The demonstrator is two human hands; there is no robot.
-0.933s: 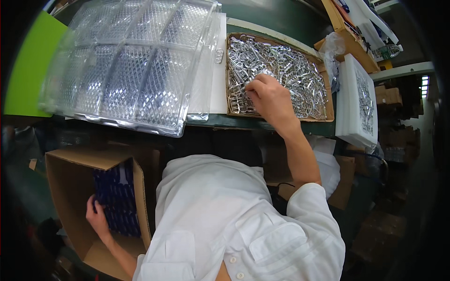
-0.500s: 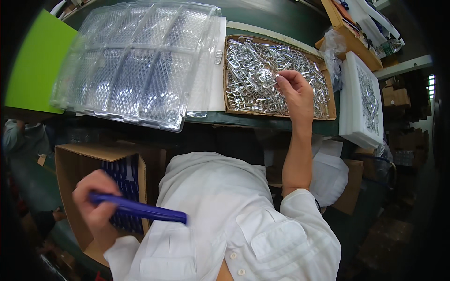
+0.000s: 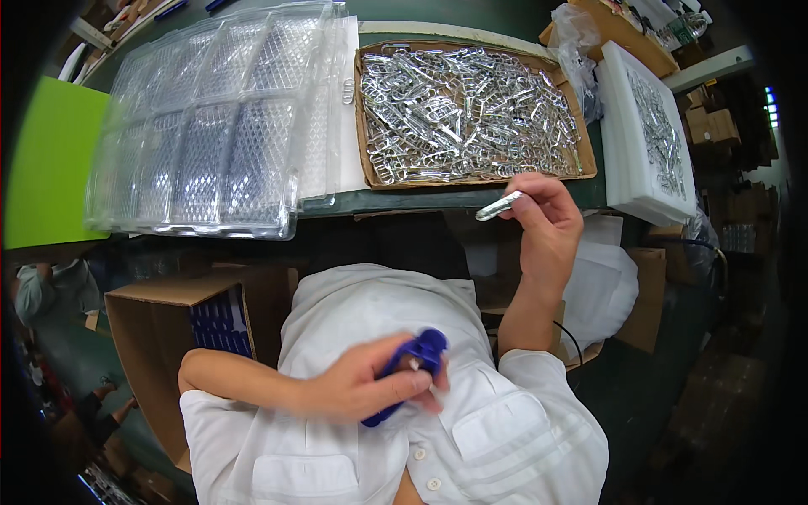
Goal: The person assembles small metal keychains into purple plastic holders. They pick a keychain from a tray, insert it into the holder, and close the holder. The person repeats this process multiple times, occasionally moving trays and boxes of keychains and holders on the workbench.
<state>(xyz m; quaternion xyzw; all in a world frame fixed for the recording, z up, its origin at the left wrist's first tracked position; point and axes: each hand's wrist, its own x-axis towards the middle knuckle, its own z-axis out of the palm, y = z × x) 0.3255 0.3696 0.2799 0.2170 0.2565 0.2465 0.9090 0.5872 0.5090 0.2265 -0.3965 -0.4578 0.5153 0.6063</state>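
My left hand [image 3: 358,383], slightly blurred, is closed around a dark-blue plastic handle-like piece [image 3: 431,343] in front of my chest. Its rounded end with an opening points up and to the right. Between the thumb and fingers of my right hand [image 3: 551,225] is a small shiny metal clip-like part [image 3: 498,207], held just off the near edge of the bench. Beyond that hand lies a shallow cardboard tray [image 3: 364,139] full of similar loose metal parts [image 3: 471,109]. On the left, an open carton [image 3: 147,353] contains several blue pieces [image 3: 220,324] like the held one.
Stacked clear plastic compartment trays [image 3: 198,109] cover the bench's left side, beside a bright green panel [image 3: 52,168]. A white foam tray [image 3: 623,151] with metal parts stands at right, near a crumpled clear bag [image 3: 574,42]. White wrapping [image 3: 602,282] hangs below the bench.
My left hand has brought the blue piece from beside the carton to my chest, turning it. My right hand has drawn back from the cardboard tray toward me with a metal part.
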